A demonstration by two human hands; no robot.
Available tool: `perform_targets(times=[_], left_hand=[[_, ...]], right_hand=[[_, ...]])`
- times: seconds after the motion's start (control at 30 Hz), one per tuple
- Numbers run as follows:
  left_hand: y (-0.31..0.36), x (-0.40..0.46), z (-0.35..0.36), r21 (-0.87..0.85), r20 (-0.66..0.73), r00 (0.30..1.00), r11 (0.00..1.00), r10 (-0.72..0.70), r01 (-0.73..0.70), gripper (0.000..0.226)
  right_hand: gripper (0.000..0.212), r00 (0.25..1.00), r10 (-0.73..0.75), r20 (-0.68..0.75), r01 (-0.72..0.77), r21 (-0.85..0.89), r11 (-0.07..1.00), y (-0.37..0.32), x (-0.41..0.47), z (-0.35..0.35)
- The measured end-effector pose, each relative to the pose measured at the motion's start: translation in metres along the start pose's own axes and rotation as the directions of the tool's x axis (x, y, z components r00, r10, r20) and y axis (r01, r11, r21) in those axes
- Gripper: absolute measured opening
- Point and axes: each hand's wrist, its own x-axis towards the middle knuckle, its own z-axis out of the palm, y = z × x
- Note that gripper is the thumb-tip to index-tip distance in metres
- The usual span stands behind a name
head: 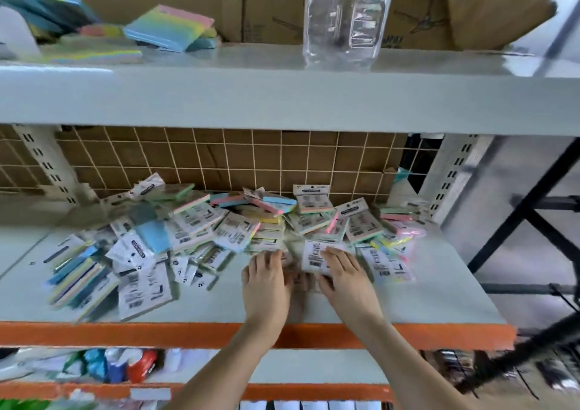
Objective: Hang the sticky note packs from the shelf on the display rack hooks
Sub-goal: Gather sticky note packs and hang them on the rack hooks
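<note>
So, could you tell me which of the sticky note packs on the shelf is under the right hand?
The pack lying label-up at the pile's front edge: the right hand rests on it, while the other packs sit behind or to the sides.

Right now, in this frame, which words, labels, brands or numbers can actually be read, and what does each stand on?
None can be read.
Sticky note packs: white back labels with barcodes and lines of print, too small and blurred.
Pack header cards: a dark strip of lettering, too blurred to make out.
Cardboard boxes: dark printed marks and symbols, illegible.
Clear bottle: no label visible.
Left hand and right hand rest on the packs.
</note>
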Motion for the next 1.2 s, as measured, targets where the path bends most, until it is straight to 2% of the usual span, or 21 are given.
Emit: perform_targets(times=[0.17, 0.27, 0.47, 0.6, 0.7, 0.87, 0.97, 1.07, 1.13, 1.2], left_hand=[[-0.003, 0.001, -0.002, -0.103, -0.011, 0.999, 0.994, -0.034, 0.033, 0.035], [-0.002, -0.002, -0.004, -0.139, -0.080, 0.996, 0.990, -0.031, 0.020, 0.022], [-0.001, -0.003, -0.006, -0.019, -0.003, 0.999, 0.999, -0.048, 0.048, 0.047], [-0.008, 0.002, -0.004, 0.054, 0.014, 0.999, 0.998, -0.045, 0.044, 0.050], [-0.017, 0.007, -0.005, 0.070, -0.001, 1.000, 0.997, 0.012, -0.012, 0.043], [-0.030, 0.017, -0.012, 0.178, -0.096, 0.953, 0.947, 0.286, -0.266, 0.028], [-0.032, 0.025, -0.021, 0.151, -0.191, 0.905, 0.922, 0.380, -0.356, 0.025], [-0.028, 0.027, -0.034, 0.080, -0.261, 0.881, 0.919, 0.394, -0.387, 0.019], [-0.024, 0.025, -0.043, -0.061, -0.307, 0.904, 0.942, 0.297, -0.330, 0.019], [-0.016, 0.021, -0.052, -0.310, -0.327, 0.942, 0.933, 0.074, -0.182, 0.029]], right_hand=[[0.042, 0.997, -0.006, -0.075, 0.005, -0.014, 1.000, -0.004, -0.004, -0.002], [0.039, 0.995, 0.008, -0.099, -0.006, 0.020, 1.000, -0.005, -0.005, -0.005], [0.032, 0.987, 0.020, -0.159, -0.003, 0.109, 0.994, -0.009, -0.008, -0.007], [0.029, 0.976, 0.027, -0.216, -0.001, 0.121, 0.993, -0.009, -0.010, -0.006], [0.029, 0.970, -0.014, -0.244, 0.039, 0.097, 0.994, -0.006, -0.009, -0.004], [0.026, 0.973, 0.020, -0.229, 0.013, 0.144, 0.989, -0.007, -0.011, -0.006], [0.023, 0.957, 0.139, -0.254, -0.070, 0.261, 0.963, -0.005, -0.011, -0.008], [0.012, 0.924, 0.319, -0.211, -0.196, 0.455, 0.868, -0.001, -0.010, -0.016], [0.026, 0.887, 0.419, -0.193, -0.242, 0.579, 0.779, 0.001, -0.010, -0.025], [0.036, 0.837, 0.532, -0.128, -0.294, 0.715, 0.634, 0.003, -0.009, -0.040]])
